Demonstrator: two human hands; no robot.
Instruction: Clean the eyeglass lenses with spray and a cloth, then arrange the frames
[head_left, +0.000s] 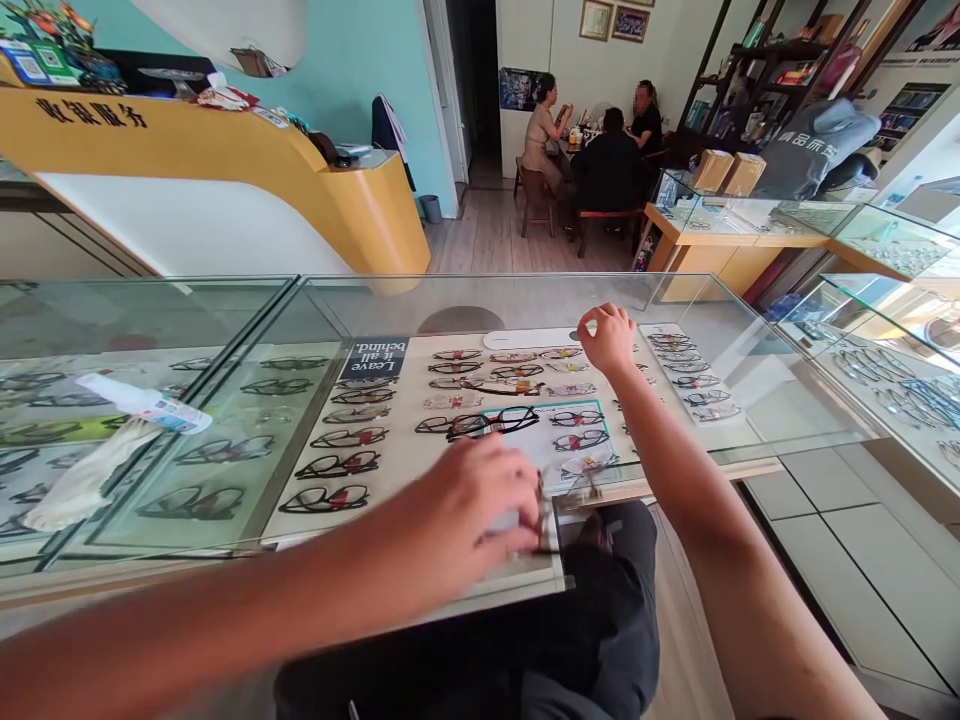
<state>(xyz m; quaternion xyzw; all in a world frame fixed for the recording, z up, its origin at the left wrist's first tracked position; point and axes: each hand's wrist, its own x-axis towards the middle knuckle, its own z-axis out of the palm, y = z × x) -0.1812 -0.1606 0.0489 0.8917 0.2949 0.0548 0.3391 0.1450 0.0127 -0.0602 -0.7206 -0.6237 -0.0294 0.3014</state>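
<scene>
My left hand (480, 510), smeared by motion, is low over the front edge of the glass display case (420, 295). Its fingers curl downward, and faint dark lines and a lens-like patch show beside them; I cannot tell whether it grips anything. Just beyond it, black-framed eyeglasses (514, 420) lie over a teal-edged card (540, 408). My right hand (609, 338) is farther off, near the back of the case by a white strip (525, 338). Its thumb and forefinger are pinched together, and anything between them is hidden. Rows of eyeglasses (326, 497) lie in the case.
A white spray bottle (146, 402) and a pale cloth (97, 480) rest on the glass at left. A yellow counter (367, 200) stands beyond. People sit around a table at the back. More glass cases (892, 360) line the right side.
</scene>
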